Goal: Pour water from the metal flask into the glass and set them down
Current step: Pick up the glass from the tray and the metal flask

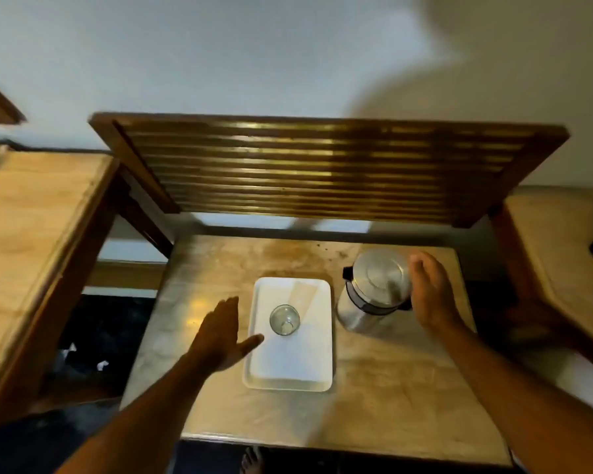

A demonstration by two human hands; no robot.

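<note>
A white rectangular plastic tray [290, 364] lies flat near the middle of a pale marble-topped table [374, 388]. Behind the table leans a dark wooden slatted panel [322, 165] (its slats catch a yellow glare). Another pale stone-topped wooden table [31, 217] stands beside it at left, against a plain light wall [220, 53].

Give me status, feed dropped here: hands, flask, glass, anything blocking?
Left hand open beside tray, right hand open at flask, neither gripping. Glass upright on tray. Nothing blocking.

Table [374, 388], pale marbled top: white tray [308, 371] at centre, upright metal flask [374, 295] just right of it.
</note>
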